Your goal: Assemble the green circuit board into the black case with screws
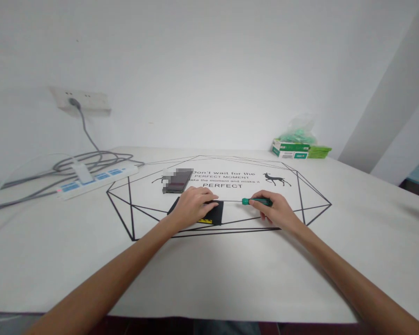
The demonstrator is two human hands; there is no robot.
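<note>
My right hand [272, 208] is closed around the green and black handle of a screwdriver [246, 201]. Its thin shaft points left, and the tip reaches the right side of a flat black piece [215, 215] with a yellow marking on its front edge. My left hand [194, 204] rests over that black piece, thumb and fingers bent about its right part and the screwdriver's tip. The fingers cover much of the piece, so its exact kind and the tip's contact cannot be made out. Just behind my left hand lies a dark phone-like slab [178, 182], partly pixelated.
A white power strip [101, 179] with a plugged-in charger [82, 172] and coiled grey cables [91, 160] lies at the left. Green and white boxes [290, 150] under a plastic bag [300, 130] stand at the back right. The white table mat [230, 270] bears printed lines and lettering.
</note>
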